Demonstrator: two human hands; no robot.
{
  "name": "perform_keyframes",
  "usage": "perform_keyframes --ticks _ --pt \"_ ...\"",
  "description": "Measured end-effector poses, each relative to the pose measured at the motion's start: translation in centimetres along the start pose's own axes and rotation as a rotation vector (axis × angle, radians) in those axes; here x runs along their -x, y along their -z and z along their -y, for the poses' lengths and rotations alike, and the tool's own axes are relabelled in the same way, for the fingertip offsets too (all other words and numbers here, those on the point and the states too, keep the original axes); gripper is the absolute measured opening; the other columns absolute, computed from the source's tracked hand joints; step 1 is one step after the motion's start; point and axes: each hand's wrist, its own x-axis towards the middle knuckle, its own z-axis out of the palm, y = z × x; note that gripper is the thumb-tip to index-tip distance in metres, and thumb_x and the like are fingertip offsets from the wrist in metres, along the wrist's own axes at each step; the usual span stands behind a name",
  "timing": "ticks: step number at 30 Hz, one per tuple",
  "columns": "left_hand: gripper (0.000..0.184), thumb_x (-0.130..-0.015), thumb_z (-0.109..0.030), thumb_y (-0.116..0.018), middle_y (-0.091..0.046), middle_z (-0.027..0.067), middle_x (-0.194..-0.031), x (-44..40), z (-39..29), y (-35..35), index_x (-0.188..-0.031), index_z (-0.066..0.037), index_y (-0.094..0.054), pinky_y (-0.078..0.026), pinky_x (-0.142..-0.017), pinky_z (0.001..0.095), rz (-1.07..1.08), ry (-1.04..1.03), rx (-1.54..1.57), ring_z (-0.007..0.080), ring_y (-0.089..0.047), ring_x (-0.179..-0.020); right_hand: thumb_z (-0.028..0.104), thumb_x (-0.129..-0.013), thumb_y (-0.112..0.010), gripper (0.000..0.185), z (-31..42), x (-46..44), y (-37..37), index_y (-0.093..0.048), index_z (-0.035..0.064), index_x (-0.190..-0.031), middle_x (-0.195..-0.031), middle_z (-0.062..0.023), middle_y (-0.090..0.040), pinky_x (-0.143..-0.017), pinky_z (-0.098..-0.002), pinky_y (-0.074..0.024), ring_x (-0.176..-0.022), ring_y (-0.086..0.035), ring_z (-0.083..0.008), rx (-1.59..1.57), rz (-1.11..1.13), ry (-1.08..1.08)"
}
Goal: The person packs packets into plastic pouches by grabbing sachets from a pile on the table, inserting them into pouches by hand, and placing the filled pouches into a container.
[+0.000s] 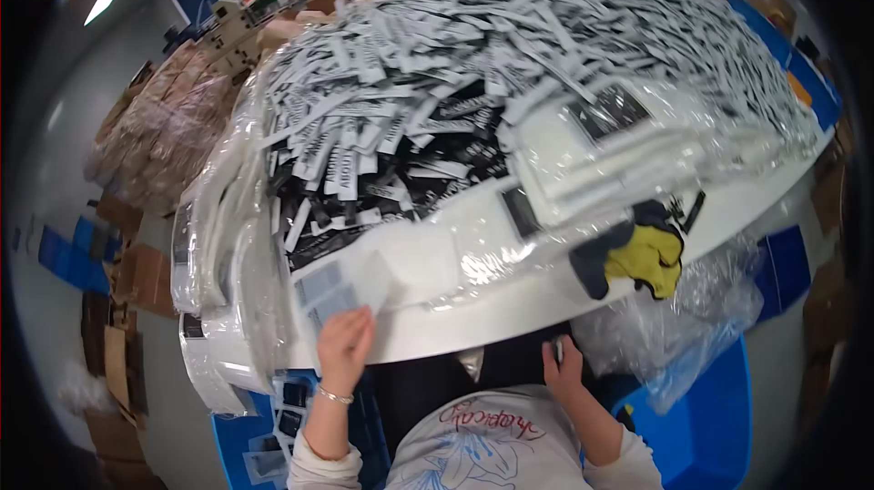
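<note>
My left hand [346,341] is at the table's front edge, fingers pinched on the near corner of a translucent plastic pouch [330,294] that lies over the white tabletop [437,331]. Further right, below the edge, my right hand [562,364] is closed around a small dark object [557,349] with a shiny part, too small to name. Beyond my left hand lie white sheets in clear plastic [414,258]. Behind them rises a large heap of printed black and white strips [391,107].
A yellow and dark grey glove [645,258] lies near the front edge. Plastic-wrapped white packs [241,280] hang over the left side. Clear plastic film [683,321] covers part of a blue bin [710,426] at lower right. Another blue bin [235,444] stands lower left.
</note>
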Motion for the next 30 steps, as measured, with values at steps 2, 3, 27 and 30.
perform_keyframes --ticks 2,3,27,30 --pt "0.014 -0.067 -0.002 -0.066 -0.063 0.0096 -0.085 -0.1 -0.6 0.1 -0.082 -0.003 -0.064 -0.047 -0.070 0.0329 -0.014 0.003 0.031 0.0250 -0.060 -0.078 0.006 -0.078 -0.056 0.009 2.0 -1.0 0.0 -0.049 0.0012 -0.074 -0.051 -0.0107 -0.047 -0.042 -0.0253 -0.0362 -0.041 -0.048 -0.0181 -0.126 0.035 0.058" --pt "0.014 -0.067 -0.003 -0.066 -0.063 0.0091 -0.085 -0.2 -1.0 0.0 -0.081 -0.003 -0.064 -0.047 -0.069 0.0329 -0.003 -0.029 0.041 0.0252 -0.059 -0.077 0.002 -0.077 -0.054 0.009 3.6 -2.3 -0.3 -0.048 0.0011 -0.072 -0.049 -0.0075 -0.044 -0.040 -0.0216 -0.0332 -0.041 -0.042 -0.0095 -0.247 0.043 0.146" --pt "0.076 -0.054 -0.025 -0.076 -0.048 0.0140 -0.106 -2.8 -1.8 1.1 -0.118 -0.002 -0.043 -0.035 -0.083 0.0401 0.349 0.084 0.383 0.0310 -0.046 -0.097 0.016 -0.065 -0.073 0.025 15.3 -11.3 -9.0 -0.058 0.0063 -0.082 -0.071 -0.0104 -0.059 -0.056 -0.0288 -0.0452 -0.062 -0.058 -0.0224 -0.087 0.906 0.085" --pt "0.089 -0.055 -0.036 -0.076 -0.046 0.0134 -0.109 -4.6 -2.2 1.4 -0.124 0.002 -0.035 -0.030 -0.085 0.0440 0.280 0.172 0.174 0.0302 -0.041 -0.102 0.030 -0.081 -0.050 0.024 15.3 -14.0 -9.2 -0.047 0.0078 -0.074 -0.064 -0.0063 -0.048 -0.059 -0.0296 -0.0429 -0.060 -0.052 -0.0173 -0.732 0.698 -0.284"
